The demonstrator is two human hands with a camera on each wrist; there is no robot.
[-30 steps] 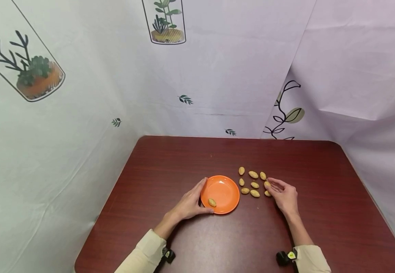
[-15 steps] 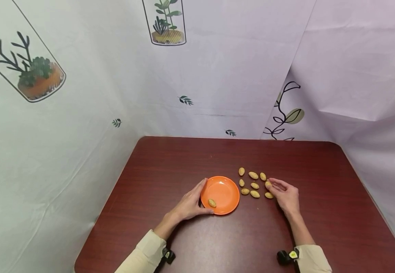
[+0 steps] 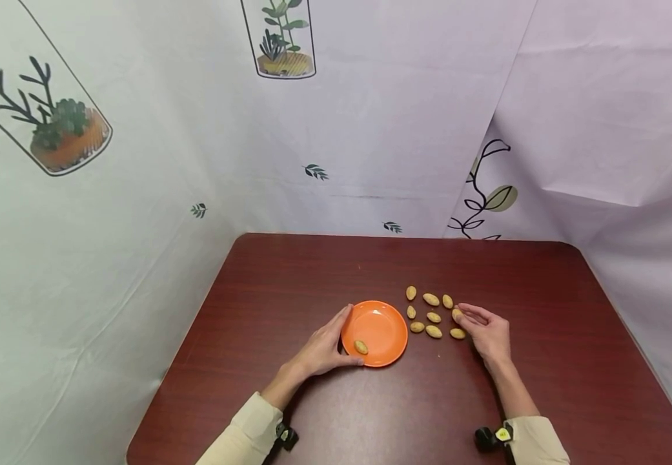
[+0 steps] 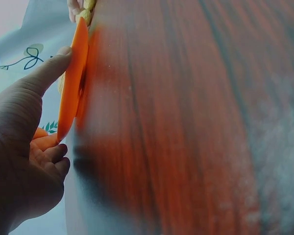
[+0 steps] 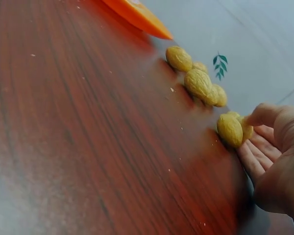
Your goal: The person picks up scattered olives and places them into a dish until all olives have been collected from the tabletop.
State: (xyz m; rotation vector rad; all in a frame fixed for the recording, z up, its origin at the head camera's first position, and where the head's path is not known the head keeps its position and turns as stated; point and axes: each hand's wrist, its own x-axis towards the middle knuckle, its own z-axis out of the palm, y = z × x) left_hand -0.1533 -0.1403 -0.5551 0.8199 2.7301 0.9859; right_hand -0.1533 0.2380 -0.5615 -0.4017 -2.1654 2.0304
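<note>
My left hand (image 3: 321, 349) grips the left rim of a small orange plate (image 3: 379, 326), thumb at the near edge and fingers along the far left side. One wrinkled yellow oval fruit (image 3: 361, 347) lies on the plate near the thumb. To the plate's right, my right hand (image 3: 489, 336) pinches another such fruit (image 3: 457, 314) between thumb and fingers, low over the table. In the right wrist view, a nearer fruit (image 5: 230, 130) partly hides the pinched one. Several more fruits (image 3: 433, 318) lie in loose rows between the plate and my right hand.
The dark red wooden table (image 3: 370, 413) has rounded far corners. Pale printed cloth (image 3: 347, 129) hangs behind it and along both sides. Small light crumbs dot the tabletop. Black wrist cameras (image 3: 286, 436) sit at both cuffs.
My right hand has shifted slightly to the right with the pinched fruit. The fruit just below it shows more fully now. My left hand and the plate stay put.
</note>
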